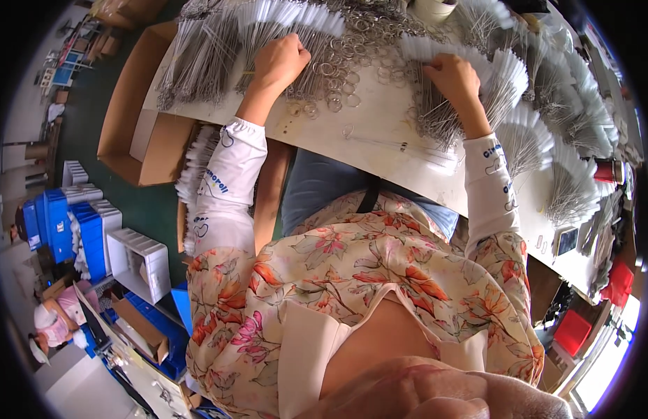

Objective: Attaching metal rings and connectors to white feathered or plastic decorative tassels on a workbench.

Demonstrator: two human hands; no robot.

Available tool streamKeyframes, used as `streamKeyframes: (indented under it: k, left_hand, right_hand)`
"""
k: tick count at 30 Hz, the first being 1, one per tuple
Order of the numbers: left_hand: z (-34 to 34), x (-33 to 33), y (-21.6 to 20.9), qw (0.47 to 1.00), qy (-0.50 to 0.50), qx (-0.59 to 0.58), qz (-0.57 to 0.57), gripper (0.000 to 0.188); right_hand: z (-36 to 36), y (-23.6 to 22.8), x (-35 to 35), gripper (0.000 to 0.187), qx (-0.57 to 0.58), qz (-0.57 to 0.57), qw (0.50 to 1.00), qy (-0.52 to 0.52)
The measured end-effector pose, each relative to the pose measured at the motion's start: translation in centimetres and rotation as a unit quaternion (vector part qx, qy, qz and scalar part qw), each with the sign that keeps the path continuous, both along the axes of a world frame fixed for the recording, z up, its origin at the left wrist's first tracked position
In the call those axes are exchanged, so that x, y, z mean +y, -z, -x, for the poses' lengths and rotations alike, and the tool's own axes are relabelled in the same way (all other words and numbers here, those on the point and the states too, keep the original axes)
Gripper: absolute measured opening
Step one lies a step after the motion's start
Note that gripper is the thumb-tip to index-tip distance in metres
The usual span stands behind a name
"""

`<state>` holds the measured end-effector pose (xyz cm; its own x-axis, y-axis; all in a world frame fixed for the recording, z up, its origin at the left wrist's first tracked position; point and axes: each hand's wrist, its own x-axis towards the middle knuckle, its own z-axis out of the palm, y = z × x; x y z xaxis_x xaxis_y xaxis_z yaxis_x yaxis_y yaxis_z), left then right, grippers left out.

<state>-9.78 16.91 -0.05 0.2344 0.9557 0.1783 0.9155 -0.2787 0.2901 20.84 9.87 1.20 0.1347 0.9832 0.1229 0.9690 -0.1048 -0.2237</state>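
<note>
My left hand (281, 61) is closed, its fingers curled over a heap of thin wire brushes (261, 21) with white bristle ends at the far side of the table. My right hand (455, 75), also closed, rests over another pile of the same brushes (436, 115) to the right. What either set of fingers pinches is hidden. Between the hands lie many loose metal rings (348, 87). Closer to me, a few separate brushes (408, 148) lie on the pale table (317, 133).
More brush bundles (575, 188) line the table's right side. An open cardboard box (139, 105) stands against its left edge. White crates (139, 262) and blue bins (55, 223) sit on the floor at left. A person (59, 321) is at lower left. A red stool-like object (572, 332) is at right.
</note>
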Motion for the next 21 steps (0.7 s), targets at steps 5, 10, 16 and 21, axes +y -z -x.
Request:
streamKeyframes:
  k: [5, 10, 16, 21]
  left_hand:
    - [0.6, -0.8, -1.3, 0.998, 0.031, -0.043, -0.022, 0.014]
    - [-1.8, 1.6, -0.7, 0.999, 0.03, -0.012, 0.012, 0.017]
    - [-2.4, 2.3, 0.0, 0.996, 0.035, 0.084, -0.007, 0.017]
    - [-2.4, 1.5, -0.9, 0.997, 0.001, -0.054, -0.048, 0.015]
  right_hand:
    - [-1.6, -0.9, -0.6, 0.021, 0.242, -0.106, 0.965, 0.011]
    - [-5.9, -4.8, -4.1, 0.026, 0.585, -0.281, 0.758, 0.07]
    - [-19.8, -2.1, -9.6, 0.026, 0.388, -0.22, 0.867, 0.222]
    - [-18.2, 1.8, -11.2, 0.044, -0.018, 0.013, 0.974, 0.227]
